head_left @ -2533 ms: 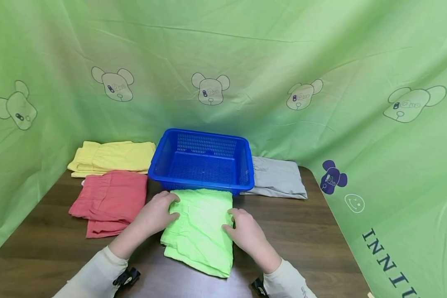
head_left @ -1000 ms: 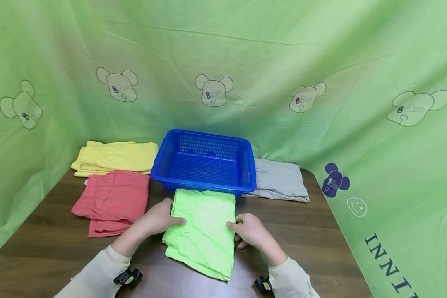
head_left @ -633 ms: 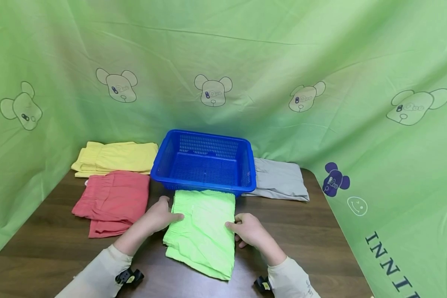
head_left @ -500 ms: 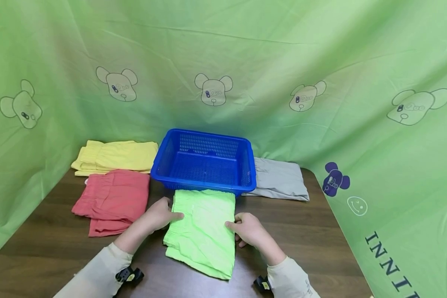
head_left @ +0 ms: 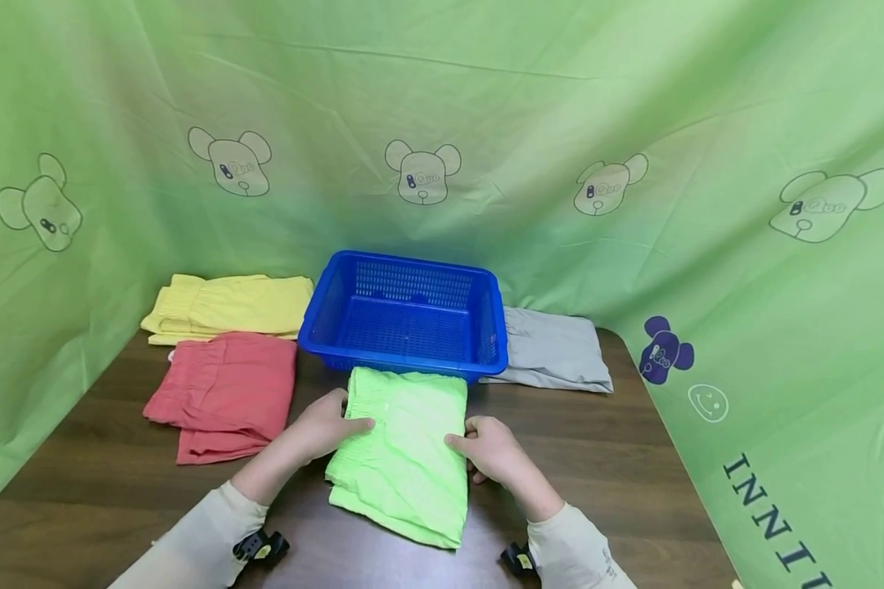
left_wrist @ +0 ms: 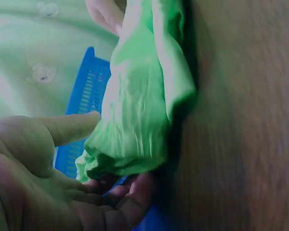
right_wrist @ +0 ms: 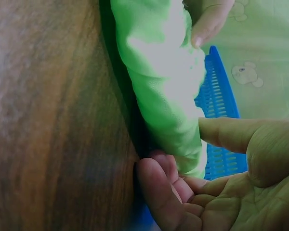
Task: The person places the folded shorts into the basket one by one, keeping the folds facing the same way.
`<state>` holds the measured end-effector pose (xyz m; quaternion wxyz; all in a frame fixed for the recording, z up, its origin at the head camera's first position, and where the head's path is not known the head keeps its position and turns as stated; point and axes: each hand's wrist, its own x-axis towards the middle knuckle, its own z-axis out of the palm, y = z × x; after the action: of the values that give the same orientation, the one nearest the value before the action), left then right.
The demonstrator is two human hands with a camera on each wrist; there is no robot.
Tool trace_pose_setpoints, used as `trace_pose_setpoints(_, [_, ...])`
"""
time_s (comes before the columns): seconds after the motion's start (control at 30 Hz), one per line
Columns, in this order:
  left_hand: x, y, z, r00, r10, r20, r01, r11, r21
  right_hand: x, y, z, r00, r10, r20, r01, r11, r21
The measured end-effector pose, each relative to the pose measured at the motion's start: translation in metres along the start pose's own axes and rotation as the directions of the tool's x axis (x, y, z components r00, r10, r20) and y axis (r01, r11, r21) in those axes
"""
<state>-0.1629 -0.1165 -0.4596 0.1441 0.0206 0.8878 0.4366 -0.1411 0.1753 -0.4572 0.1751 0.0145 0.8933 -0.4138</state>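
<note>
Folded bright-green shorts (head_left: 408, 458) with a gathered waistband lie in front of the blue basket (head_left: 405, 364), their far edge close against it. At the waistband side, my left hand (head_left: 324, 429) pinches them, thumb on top and fingers tucked underneath. My right hand (head_left: 495, 450) pinches the opposite edge the same way, its curled fingers low beside the wood. In the left wrist view, the waistband end of the shorts (left_wrist: 135, 106) sits between thumb and fingers. The right wrist view has the folded edge of the shorts (right_wrist: 159, 96) between thumb and fingertips.
Folded yellow shorts (head_left: 236, 304) lie left of the basket, with red shorts (head_left: 228, 388) in front of them. A folded grey garment (head_left: 556, 352) lies to its right. Green printed cloth (head_left: 516, 98) hangs round the brown wooden table (head_left: 597, 458).
Both hands went from fingertips on top of the green shorts to thumbs above and fingers beneath. Most recently the left hand shifted slightly right, and the waistband side rose a little.
</note>
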Motion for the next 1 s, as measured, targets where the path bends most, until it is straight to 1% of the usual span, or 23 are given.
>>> trace_pose_setpoints(0.1, [-0.001, 0.002, 0.002, 1.000, -0.004, 0.020, 0.005, 0.997, -0.071, 0.000, 0.000, 0.000, 1.000, 0.008, -0.002, -0.008, 1.000, -0.002])
trace_pose_setpoints(0.17, [-0.001, 0.003, 0.003, 0.999, -0.019, 0.047, 0.025, 0.990, -0.142, 0.000, -0.001, 0.000, 1.000, 0.009, -0.005, -0.009, 1.000, -0.003])
trace_pose_setpoints(0.23, [0.000, 0.002, 0.003, 0.997, -0.040, 0.071, 0.055, 0.976, -0.210, 0.000, -0.001, 0.000, 1.000, 0.007, -0.007, -0.007, 1.000, -0.004])
trace_pose_setpoints(0.33, [0.000, 0.001, 0.004, 0.992, -0.068, 0.103, 0.095, 0.955, -0.281, 0.000, -0.001, 0.001, 1.000, -0.001, -0.007, 0.001, 1.000, -0.006])
trace_pose_setpoints(0.43, [0.001, 0.001, 0.003, 0.991, -0.086, 0.104, 0.114, 0.948, -0.298, 0.000, -0.001, 0.001, 1.000, -0.005, -0.006, 0.005, 1.000, -0.002])
trace_pose_setpoints(0.53, [0.000, 0.003, 0.002, 0.992, -0.084, 0.097, 0.110, 0.947, -0.301, 0.000, -0.001, 0.000, 1.000, -0.009, -0.008, 0.009, 1.000, 0.009])
trace_pose_setpoints(0.63, [-0.002, 0.007, 0.001, 0.993, -0.071, 0.092, 0.095, 0.954, -0.284, 0.001, -0.001, -0.001, 1.000, -0.015, -0.013, 0.015, 1.000, 0.018])
trace_pose_setpoints(0.73, [-0.005, 0.011, -0.001, 0.994, -0.057, 0.089, 0.077, 0.969, -0.236, 0.002, 0.000, -0.002, 1.000, -0.019, -0.012, 0.020, 1.000, 0.018])
trace_pose_setpoints(0.83, [-0.006, 0.012, -0.001, 0.994, -0.052, 0.096, 0.072, 0.975, -0.210, 0.003, 0.000, -0.001, 1.000, -0.023, -0.008, 0.024, 1.000, 0.018])
trace_pose_setpoints(0.9, [-0.006, 0.012, -0.001, 0.992, -0.059, 0.108, 0.082, 0.971, -0.226, 0.003, 0.001, -0.001, 1.000, -0.027, -0.005, 0.027, 0.999, 0.021])
trace_pose_setpoints(1.0, [-0.004, 0.010, 0.000, 0.987, -0.067, 0.145, 0.107, 0.953, -0.285, 0.002, 0.001, 0.000, 1.000, -0.029, -0.002, 0.029, 0.999, 0.026])
